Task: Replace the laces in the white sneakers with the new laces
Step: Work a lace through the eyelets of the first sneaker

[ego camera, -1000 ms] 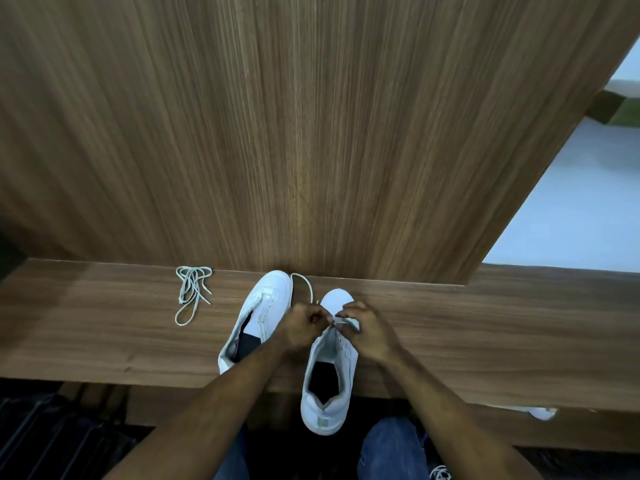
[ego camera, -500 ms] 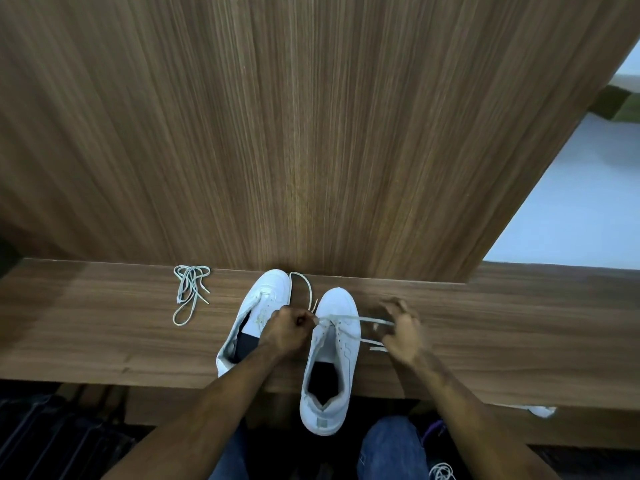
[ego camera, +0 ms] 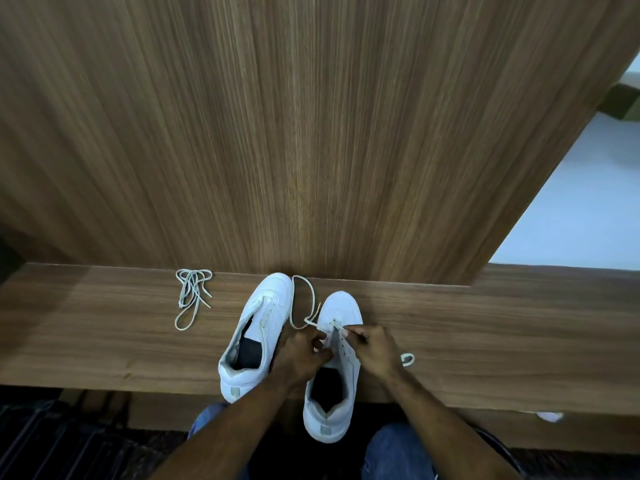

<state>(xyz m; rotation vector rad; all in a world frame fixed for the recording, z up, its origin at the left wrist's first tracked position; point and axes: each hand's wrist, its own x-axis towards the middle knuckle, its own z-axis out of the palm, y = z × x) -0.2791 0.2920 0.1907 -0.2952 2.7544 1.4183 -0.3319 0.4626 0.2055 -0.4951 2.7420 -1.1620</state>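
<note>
The right hand [ego camera: 375,351] pinches the lace [ego camera: 304,299] at the lowest eyelets of the right sneaker [ego camera: 341,306]; the left hand [ego camera: 301,355] is curled beside the tongue, though what it grips is hidden. This shoe's heel overhangs the wooden ledge [ego camera: 485,341], so a hard tug could tip it off. The slack loop toward the left sneaker [ego camera: 266,306] may snag.

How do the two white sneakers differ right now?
The left sneaker has bare eyelets and no hand on it; the right sneaker has a lace through its front eyelets, with the left hand and right hand working on it. The left sneaker lies angled, wholly on the wooden ledge; the right sneaker points straight ahead, heel overhanging the edge. Both are white, toes toward the wall panel.
</note>
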